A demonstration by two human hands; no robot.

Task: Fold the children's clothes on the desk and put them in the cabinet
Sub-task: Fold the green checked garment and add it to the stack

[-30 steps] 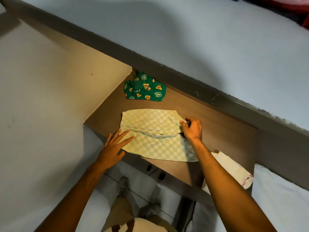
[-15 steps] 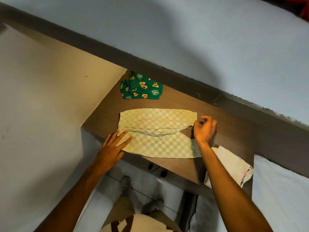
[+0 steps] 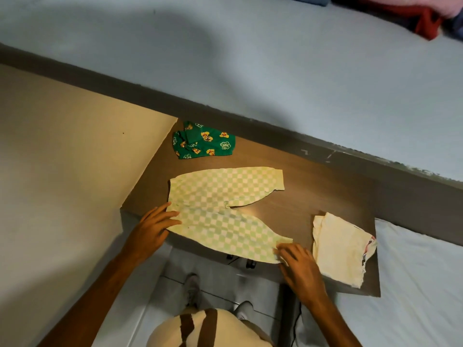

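Green-and-white checked children's trousers (image 3: 225, 209) lie spread on the brown desk (image 3: 313, 196), both legs pointing right. My left hand (image 3: 155, 226) rests with straight fingers on the waistband at the left. My right hand (image 3: 298, 264) pinches the cuff of the near leg at the desk's front edge. A green printed garment (image 3: 204, 141) lies crumpled at the desk's back left corner. A cream garment (image 3: 340, 249) lies folded at the right end.
A beige wall panel (image 3: 75, 171) borders the desk on the left. A pale blue wall (image 3: 275, 71) rises behind it. A white mattress (image 3: 421, 284) sits to the right. My feet stand on the tiled floor (image 3: 220, 279) below the desk's front edge.
The far leg was released and now lies flat, pointing right. My right hand moved down and toward me to the near leg's cuff. My left hand stayed on the waistband.
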